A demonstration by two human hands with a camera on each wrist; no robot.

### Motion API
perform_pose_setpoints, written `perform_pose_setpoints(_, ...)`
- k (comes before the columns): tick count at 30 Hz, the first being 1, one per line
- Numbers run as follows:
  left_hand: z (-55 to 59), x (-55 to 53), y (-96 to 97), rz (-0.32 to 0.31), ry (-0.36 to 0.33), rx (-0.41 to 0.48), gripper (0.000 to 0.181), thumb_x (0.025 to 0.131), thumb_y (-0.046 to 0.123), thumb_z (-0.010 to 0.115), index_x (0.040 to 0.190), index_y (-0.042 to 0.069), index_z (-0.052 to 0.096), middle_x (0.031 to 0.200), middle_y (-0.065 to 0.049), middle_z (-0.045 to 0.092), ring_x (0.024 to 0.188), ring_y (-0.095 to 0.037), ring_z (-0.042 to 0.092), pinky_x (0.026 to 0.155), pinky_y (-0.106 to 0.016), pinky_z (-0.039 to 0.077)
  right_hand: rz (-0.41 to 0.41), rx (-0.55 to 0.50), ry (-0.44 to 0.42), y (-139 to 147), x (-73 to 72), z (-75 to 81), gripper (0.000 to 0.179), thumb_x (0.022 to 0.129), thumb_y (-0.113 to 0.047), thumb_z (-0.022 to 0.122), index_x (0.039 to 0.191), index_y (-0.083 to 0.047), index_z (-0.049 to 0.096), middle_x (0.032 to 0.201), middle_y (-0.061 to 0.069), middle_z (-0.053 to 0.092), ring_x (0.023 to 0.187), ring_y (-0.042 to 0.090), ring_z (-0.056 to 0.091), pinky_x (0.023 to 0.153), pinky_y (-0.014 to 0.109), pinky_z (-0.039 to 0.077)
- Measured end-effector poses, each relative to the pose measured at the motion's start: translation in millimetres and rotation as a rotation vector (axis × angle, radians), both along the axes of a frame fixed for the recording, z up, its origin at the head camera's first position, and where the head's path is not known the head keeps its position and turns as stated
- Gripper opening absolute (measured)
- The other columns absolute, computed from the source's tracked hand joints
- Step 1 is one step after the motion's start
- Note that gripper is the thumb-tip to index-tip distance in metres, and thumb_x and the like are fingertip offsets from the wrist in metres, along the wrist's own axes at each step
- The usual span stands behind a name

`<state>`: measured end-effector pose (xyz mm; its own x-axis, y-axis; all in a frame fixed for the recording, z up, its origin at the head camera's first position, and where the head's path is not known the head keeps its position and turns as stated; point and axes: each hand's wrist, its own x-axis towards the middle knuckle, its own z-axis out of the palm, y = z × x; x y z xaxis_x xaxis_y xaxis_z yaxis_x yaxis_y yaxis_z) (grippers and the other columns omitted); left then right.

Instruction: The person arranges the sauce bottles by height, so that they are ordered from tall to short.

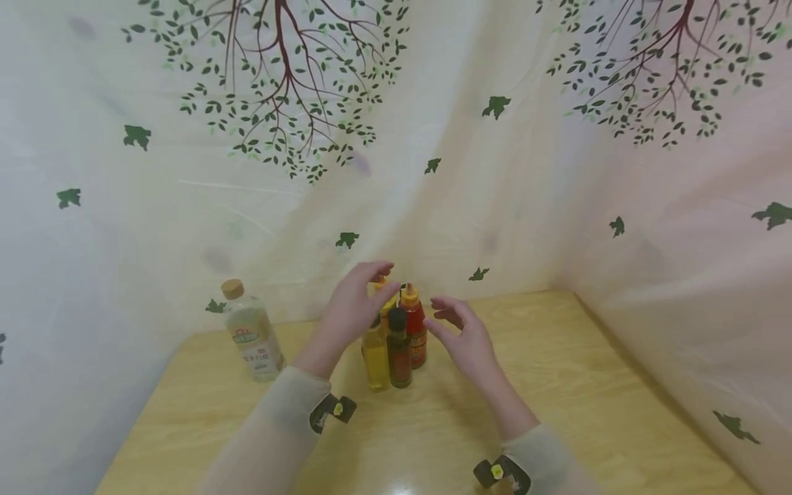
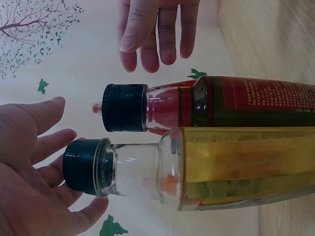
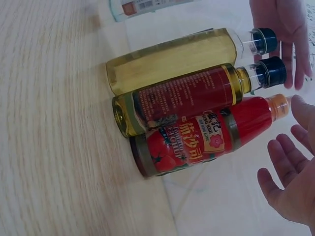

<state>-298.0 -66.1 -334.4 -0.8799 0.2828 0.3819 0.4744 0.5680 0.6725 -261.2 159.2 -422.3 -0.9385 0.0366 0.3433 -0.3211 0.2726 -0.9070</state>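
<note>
A cluster of bottles stands upright on the wooden table. At its front are a clear bottle of yellow oil (image 1: 375,359) and a slimmer dark-capped bottle with a red label (image 1: 400,352). Just behind them is a red ketchup bottle (image 3: 197,137) with an orange-yellow cap. A yellow-topped bottle (image 1: 388,302) behind is mostly hidden. My left hand (image 1: 357,302) is raised at the cluster's left, loosely bent near the oil bottle's cap; whether it touches anything there is unclear. My right hand (image 1: 467,338) hovers to the right of the ketchup bottle, fingers relaxed, holding nothing.
A larger clear bottle (image 1: 255,340) with a tan cap and pale label stands farther left on the table (image 1: 557,371). Behind the table hangs a pale curtain (image 1: 421,220) printed with trees and leaves, which also runs along the right side.
</note>
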Motion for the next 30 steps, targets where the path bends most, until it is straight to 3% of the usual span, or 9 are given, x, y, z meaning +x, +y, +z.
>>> perform_pose_setpoints(4,-0.5,-7.8,8.3,-0.018,-0.07,-0.043,0.047,0.109,0.034,0.075,0.149,0.011,0.067,0.144,-0.01,0.068,0.131,-0.031,0.064,0.113,-0.053,0.053,-0.003,0.0,-0.019,-1,0.6,-4.0,0.045,0.102,-0.023,0.083,0.144,-0.014,0.07,0.14,0.011,0.071,0.128,0.029,0.068,0.114,0.057,0.052)
perform_pose_setpoints(9,0.9,-13.2,14.4,-0.029,-0.109,-0.072,0.043,0.108,0.032,0.076,0.144,0.01,0.071,0.14,-0.009,0.072,0.129,-0.032,0.067,0.111,-0.052,0.055,0.0,0.015,-0.011,-5,2.4,-6.9,0.041,0.101,-0.018,0.084,0.139,-0.007,0.072,0.132,0.01,0.075,0.124,0.032,0.071,0.115,0.058,0.051)
perform_pose_setpoints(17,0.4,-23.8,20.0,-0.068,-0.118,-0.106,0.032,0.107,0.025,0.078,0.134,0.009,0.078,0.132,-0.006,0.078,0.123,-0.028,0.071,0.106,-0.048,0.058,0.028,0.01,0.039,-13,0.0,-11.6,0.035,0.1,-0.011,0.084,0.134,-0.007,0.076,0.125,0.006,0.078,0.116,0.027,0.074,0.113,0.053,0.053)
perform_pose_setpoints(22,-0.4,-25.7,22.3,-0.062,-0.141,-0.116,0.028,0.105,0.022,0.08,0.131,0.011,0.08,0.127,-0.004,0.079,0.12,-0.027,0.073,0.104,-0.046,0.059,0.034,-0.002,0.037,-18,1.4,-13.6,0.032,0.099,-0.008,0.084,0.13,-0.005,0.077,0.12,0.008,0.079,0.112,0.027,0.075,0.112,0.052,0.054)
perform_pose_setpoints(30,-1.5,-27.4,24.3,-0.07,-0.115,-0.125,0.017,0.104,0.019,0.08,0.12,0.013,0.082,0.116,0.0,0.08,0.109,-0.023,0.073,0.098,-0.044,0.061,0.072,-0.017,0.006,-26,4.4,-16.5,0.032,0.098,-0.01,0.085,0.129,-0.007,0.077,0.119,0.007,0.079,0.114,0.028,0.074,0.111,0.055,0.054)
